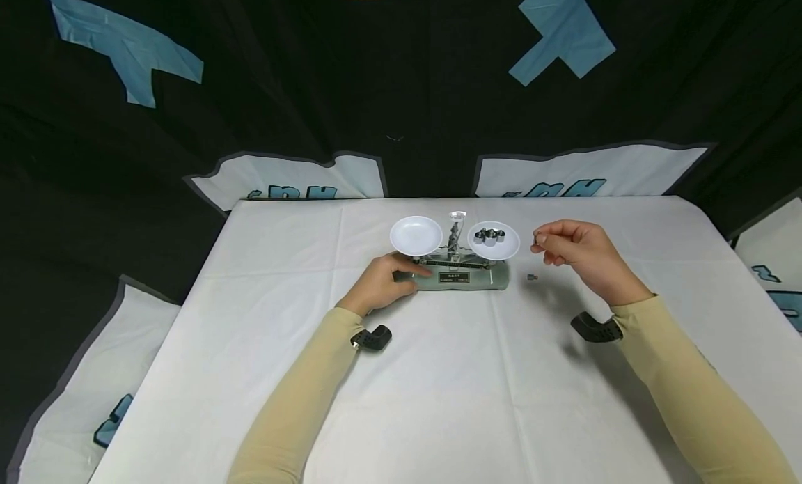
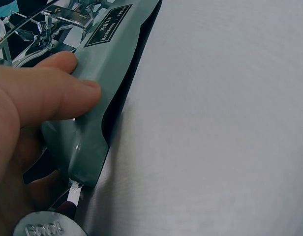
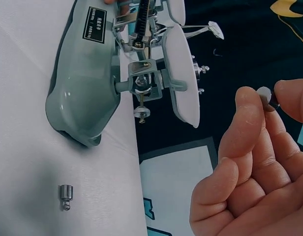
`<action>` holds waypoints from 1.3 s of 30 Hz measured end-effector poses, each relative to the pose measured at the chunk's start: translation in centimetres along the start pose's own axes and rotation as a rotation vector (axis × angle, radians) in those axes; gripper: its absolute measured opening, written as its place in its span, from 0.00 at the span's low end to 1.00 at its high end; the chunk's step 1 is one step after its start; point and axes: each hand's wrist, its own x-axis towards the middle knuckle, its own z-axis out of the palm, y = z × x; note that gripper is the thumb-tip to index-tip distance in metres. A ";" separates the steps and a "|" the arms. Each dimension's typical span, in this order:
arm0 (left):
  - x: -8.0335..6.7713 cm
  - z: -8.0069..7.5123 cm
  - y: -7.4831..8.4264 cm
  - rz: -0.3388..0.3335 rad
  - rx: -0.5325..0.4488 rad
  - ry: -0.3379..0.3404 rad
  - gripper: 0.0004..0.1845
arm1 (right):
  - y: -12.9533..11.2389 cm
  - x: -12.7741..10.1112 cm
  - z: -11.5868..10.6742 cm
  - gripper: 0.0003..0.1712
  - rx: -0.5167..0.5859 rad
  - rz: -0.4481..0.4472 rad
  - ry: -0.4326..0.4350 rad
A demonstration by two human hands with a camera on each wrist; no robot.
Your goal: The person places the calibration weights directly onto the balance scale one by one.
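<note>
A grey-green balance scale (image 1: 464, 276) stands mid-table with two white pans. Its left pan (image 1: 416, 235) is bare; its right pan (image 1: 495, 241) carries several small metal weights (image 1: 491, 235). My left hand (image 1: 383, 282) grips the left end of the scale base (image 2: 95, 123), thumb on top. My right hand (image 1: 573, 247) hovers right of the right pan, pinching a small metal weight (image 3: 265, 96) between thumb and forefinger. Another small weight (image 1: 533, 278) (image 3: 66, 195) stands on the cloth just right of the base.
A white cloth covers the table (image 1: 438, 400). Dark wrist-camera mounts (image 1: 372, 338) sit under each forearm (image 1: 595, 328). Black drapes with white and blue panels hang behind and at the sides.
</note>
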 end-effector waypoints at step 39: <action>0.0 0.0 -0.1 -0.001 0.000 0.003 0.17 | -1.0 2.1 4.4 0.11 -0.346 -0.176 0.097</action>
